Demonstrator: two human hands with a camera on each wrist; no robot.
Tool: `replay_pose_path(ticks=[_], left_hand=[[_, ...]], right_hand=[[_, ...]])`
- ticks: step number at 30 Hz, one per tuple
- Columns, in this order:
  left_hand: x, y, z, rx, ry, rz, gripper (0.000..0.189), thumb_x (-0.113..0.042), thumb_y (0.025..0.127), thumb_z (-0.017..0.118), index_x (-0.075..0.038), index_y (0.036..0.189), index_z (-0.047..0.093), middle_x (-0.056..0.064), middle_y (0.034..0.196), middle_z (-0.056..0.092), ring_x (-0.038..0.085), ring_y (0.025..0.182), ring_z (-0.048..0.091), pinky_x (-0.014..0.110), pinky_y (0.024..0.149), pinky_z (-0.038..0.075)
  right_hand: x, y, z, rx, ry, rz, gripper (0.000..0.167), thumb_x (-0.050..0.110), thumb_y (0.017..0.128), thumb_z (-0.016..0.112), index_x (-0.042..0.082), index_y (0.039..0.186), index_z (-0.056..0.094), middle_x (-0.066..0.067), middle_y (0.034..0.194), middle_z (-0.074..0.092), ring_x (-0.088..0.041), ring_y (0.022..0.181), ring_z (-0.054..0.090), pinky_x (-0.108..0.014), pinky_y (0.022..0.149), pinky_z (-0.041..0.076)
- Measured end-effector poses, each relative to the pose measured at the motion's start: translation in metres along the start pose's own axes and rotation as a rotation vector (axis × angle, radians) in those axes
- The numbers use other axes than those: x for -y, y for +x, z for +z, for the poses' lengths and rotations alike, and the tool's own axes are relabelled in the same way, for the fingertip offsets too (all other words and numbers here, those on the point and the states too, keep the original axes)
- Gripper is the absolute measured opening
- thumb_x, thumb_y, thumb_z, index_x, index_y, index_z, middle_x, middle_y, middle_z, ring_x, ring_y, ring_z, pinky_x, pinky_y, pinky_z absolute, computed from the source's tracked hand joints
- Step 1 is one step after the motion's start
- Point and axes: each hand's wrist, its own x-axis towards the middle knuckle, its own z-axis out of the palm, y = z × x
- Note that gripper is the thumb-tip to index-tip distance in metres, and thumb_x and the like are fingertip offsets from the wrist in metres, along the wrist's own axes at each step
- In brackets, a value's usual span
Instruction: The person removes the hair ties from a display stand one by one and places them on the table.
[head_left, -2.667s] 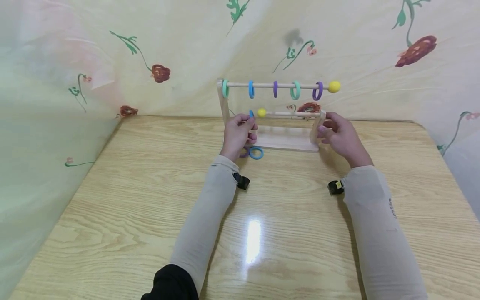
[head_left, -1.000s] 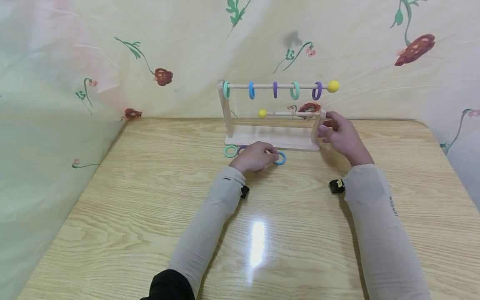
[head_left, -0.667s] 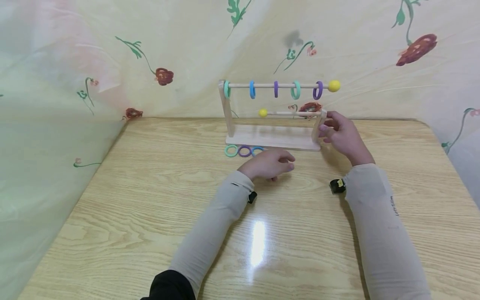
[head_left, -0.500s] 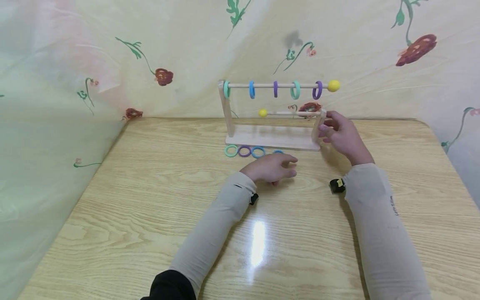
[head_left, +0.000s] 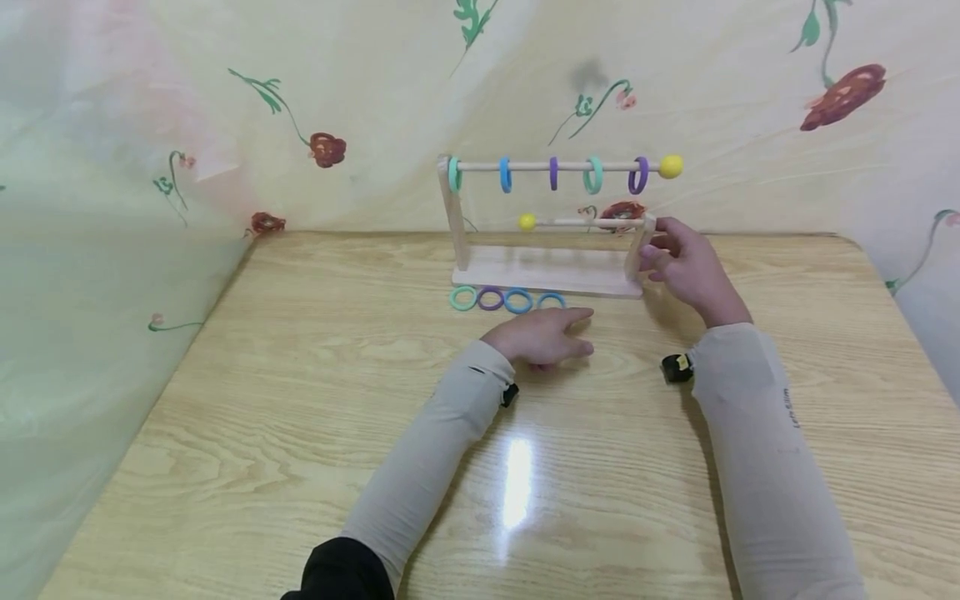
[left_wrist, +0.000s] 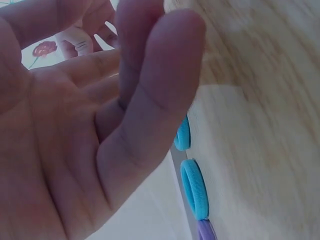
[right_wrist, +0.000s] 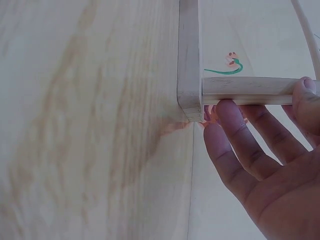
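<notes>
A row of ribbed hair ties lies on the table along the front of a wooden rack [head_left: 547, 271]: one mint [head_left: 462, 308], one purple [head_left: 491, 308] and blue ones [head_left: 518, 312]. My left hand [head_left: 536, 337] hovers just in front of the row's right end, fingers spread and holding nothing, overlapping the last blue hair tie [head_left: 552, 294] in the head view. My right hand [head_left: 693, 271] holds the rack's short right post [right_wrist: 240, 86], thumb on one side and fingertips on the other, as the right wrist view shows.
Several mint, blue and purple hair ties hang spaced along the rack's upper rod [head_left: 525, 167], which ends in a yellow ball [head_left: 671, 167]. The bare lower rod [head_left: 585, 222] ends in another yellow ball [head_left: 527, 222]. A flowered cloth [head_left: 390, 100] stands behind the table [head_left: 300, 375].
My left hand has come down from beside the lower rod with a blue hair tie, laid it at the row's right end and let go. My right hand stays on the post.
</notes>
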Motion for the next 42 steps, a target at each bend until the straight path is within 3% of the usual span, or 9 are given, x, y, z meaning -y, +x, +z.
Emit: replay_pose_path(ticks=[3, 7, 10, 19, 22, 24, 26, 38, 42], left_hand=[[0.000, 0.001, -0.001, -0.005, -0.006, -0.010, 0.064, -0.034, 0.106, 0.054, -0.021, 0.162, 0.026, 0.007, 0.082, 0.060, 0.013, 0.050, 0.049, 0.026, 0.055, 0.050], [0.002, 0.001, -0.002, -0.020, 0.002, -0.013, 0.063, -0.033, 0.105, 0.056, -0.021, 0.161, 0.029, 0.006, 0.125, 0.060, 0.013, 0.050, 0.050, 0.027, 0.057, 0.053], [0.003, 0.001, -0.002, -0.028, 0.012, -0.017, 0.063, -0.033, 0.105, 0.056, -0.021, 0.160, 0.030, 0.002, 0.142, 0.049, 0.013, 0.050, 0.051, 0.027, 0.057, 0.053], [0.006, -0.001, -0.002, -0.028, 0.038, -0.020, 0.062, -0.035, 0.105, 0.056, -0.021, 0.160, 0.031, 0.002, 0.144, 0.048, 0.016, 0.055, 0.055, 0.030, 0.067, 0.054], [0.006, 0.000, -0.001, -0.008, 0.121, -0.018, 0.062, -0.038, 0.105, 0.055, -0.022, 0.160, 0.030, 0.000, 0.157, 0.040, 0.017, 0.105, 0.065, 0.030, 0.098, 0.048], [0.005, 0.000, -0.001, 0.015, 0.193, -0.009, 0.063, -0.039, 0.105, 0.054, -0.022, 0.161, 0.029, 0.000, 0.163, 0.030, 0.018, 0.138, 0.044, 0.031, 0.115, 0.033], [0.004, -0.001, 0.000, 0.042, 0.257, 0.009, 0.065, -0.040, 0.105, 0.053, -0.019, 0.161, 0.027, 0.003, 0.167, 0.020, 0.017, 0.152, 0.013, 0.031, 0.123, 0.017], [0.005, -0.009, -0.005, 0.086, 0.225, 0.072, 0.071, -0.038, 0.104, 0.056, -0.017, 0.162, 0.021, 0.009, 0.168, 0.005, 0.019, 0.153, 0.008, 0.030, 0.123, 0.013], [0.009, -0.014, -0.015, 0.025, 0.175, 0.116, 0.064, -0.038, 0.105, 0.055, -0.018, 0.160, 0.031, 0.007, 0.167, 0.016, 0.020, 0.151, 0.019, 0.032, 0.121, 0.021]], right_hand=[[0.000, 0.000, -0.001, -0.006, 0.001, -0.002, 0.044, 0.016, 0.109, 0.046, 0.004, 0.151, 0.039, -0.028, 0.143, 0.050, -0.028, 0.105, 0.064, -0.029, 0.082, 0.059], [0.001, 0.000, -0.001, -0.008, 0.004, -0.002, 0.045, 0.016, 0.109, 0.046, 0.004, 0.151, 0.039, -0.028, 0.143, 0.050, -0.026, 0.104, 0.064, -0.029, 0.082, 0.059], [0.001, 0.000, 0.000, -0.008, 0.003, -0.001, 0.045, 0.016, 0.109, 0.046, 0.005, 0.151, 0.039, -0.028, 0.143, 0.050, -0.028, 0.106, 0.064, -0.028, 0.082, 0.059], [0.000, -0.002, 0.002, -0.012, 0.005, 0.004, 0.044, 0.016, 0.109, 0.046, 0.005, 0.151, 0.039, -0.028, 0.143, 0.050, -0.028, 0.106, 0.063, -0.025, 0.080, 0.059], [0.000, -0.003, 0.003, -0.015, 0.002, 0.001, 0.044, 0.016, 0.109, 0.046, 0.005, 0.151, 0.039, -0.028, 0.142, 0.050, -0.028, 0.106, 0.063, -0.025, 0.079, 0.059], [0.000, -0.004, 0.003, -0.016, 0.002, 0.001, 0.045, 0.017, 0.109, 0.046, 0.005, 0.152, 0.039, -0.028, 0.142, 0.050, -0.029, 0.106, 0.063, -0.025, 0.079, 0.059], [0.001, -0.005, 0.004, -0.015, 0.001, 0.003, 0.045, 0.017, 0.109, 0.046, 0.006, 0.152, 0.039, -0.028, 0.142, 0.050, -0.029, 0.106, 0.063, -0.025, 0.079, 0.059], [0.000, -0.005, 0.003, -0.017, 0.026, -0.008, 0.045, 0.015, 0.108, 0.047, 0.003, 0.151, 0.039, -0.031, 0.141, 0.050, -0.014, 0.096, 0.064, -0.024, 0.078, 0.059], [0.000, -0.006, 0.003, -0.014, 0.021, -0.011, 0.046, 0.015, 0.108, 0.047, 0.003, 0.151, 0.039, -0.031, 0.141, 0.050, -0.015, 0.096, 0.064, -0.025, 0.079, 0.059]])
